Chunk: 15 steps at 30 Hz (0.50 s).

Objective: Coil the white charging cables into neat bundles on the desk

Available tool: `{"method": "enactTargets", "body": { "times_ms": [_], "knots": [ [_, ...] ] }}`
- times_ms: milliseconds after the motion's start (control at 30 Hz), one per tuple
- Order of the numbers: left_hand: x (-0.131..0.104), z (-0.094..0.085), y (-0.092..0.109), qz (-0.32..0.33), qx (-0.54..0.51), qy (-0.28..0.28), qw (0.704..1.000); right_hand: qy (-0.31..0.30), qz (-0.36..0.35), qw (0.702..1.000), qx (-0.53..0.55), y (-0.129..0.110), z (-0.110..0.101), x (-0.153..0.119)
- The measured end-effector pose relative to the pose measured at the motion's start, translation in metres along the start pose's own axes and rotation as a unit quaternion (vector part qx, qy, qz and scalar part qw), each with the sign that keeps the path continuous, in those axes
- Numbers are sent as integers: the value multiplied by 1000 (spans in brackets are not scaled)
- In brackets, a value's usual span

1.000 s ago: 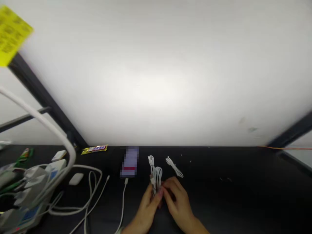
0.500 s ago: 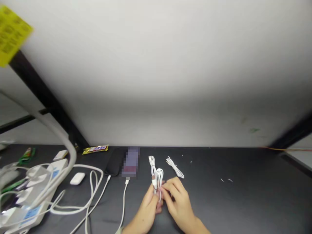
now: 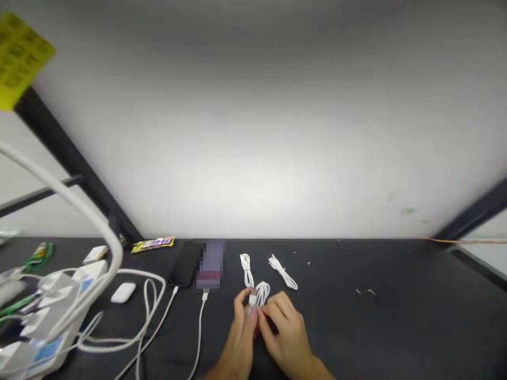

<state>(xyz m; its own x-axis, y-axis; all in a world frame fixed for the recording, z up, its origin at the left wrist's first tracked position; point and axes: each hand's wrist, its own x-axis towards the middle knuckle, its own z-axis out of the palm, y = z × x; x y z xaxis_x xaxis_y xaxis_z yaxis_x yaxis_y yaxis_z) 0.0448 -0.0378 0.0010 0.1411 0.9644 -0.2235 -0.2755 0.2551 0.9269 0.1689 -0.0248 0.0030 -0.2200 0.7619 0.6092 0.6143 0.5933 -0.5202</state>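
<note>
A coiled white USB cable [image 3: 262,293] with its plug upright is held between my two hands, low over the black table. My left hand [image 3: 241,332] is closed on it, thumb and forefinger by the plug. Fingers bent, my right hand [image 3: 285,330] pinches the lower part of the same coil from the right; its fingertips are partly hidden. Just beyond lies a bundled white cable [image 3: 246,270]. Another bundled white cable [image 3: 282,272] rests to its right, slanting away from my hands.
Left of my hands are a pixelated phone [image 3: 211,264], a dark phone [image 3: 184,265], a white case [image 3: 123,292], a yellow wrapper [image 3: 153,244] and a crowded power strip [image 3: 65,316]. Loose white cords [image 3: 148,316] cross the table there. Small white scraps [image 3: 371,292] lie to the right.
My hands have drawn the cable slightly down and tilted it, so its coil leans right. The left forefinger has risen beside the plug. The view has shifted slightly.
</note>
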Motion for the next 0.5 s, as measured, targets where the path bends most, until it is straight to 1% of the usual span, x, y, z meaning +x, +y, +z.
{"method": "enactTargets", "body": {
  "times_ms": [100, 200, 333, 500],
  "knots": [
    [-4, 7, 0, 8, 13, 52, 999, -1, 19, 1000, 15, -1, 0, -2],
    [-5, 9, -2, 9, 24, 71, 997, -3, 21, 1000, 16, -2, 1, -3],
    [-4, 7, -6, 14, 50, 86, 995, 5, 14, 1000, 15, -2, 2, -4],
    [-4, 6, -9, 30, 63, 108, 992, -3, 41, 998, 58, -4, 2, -5]
  ]
}}
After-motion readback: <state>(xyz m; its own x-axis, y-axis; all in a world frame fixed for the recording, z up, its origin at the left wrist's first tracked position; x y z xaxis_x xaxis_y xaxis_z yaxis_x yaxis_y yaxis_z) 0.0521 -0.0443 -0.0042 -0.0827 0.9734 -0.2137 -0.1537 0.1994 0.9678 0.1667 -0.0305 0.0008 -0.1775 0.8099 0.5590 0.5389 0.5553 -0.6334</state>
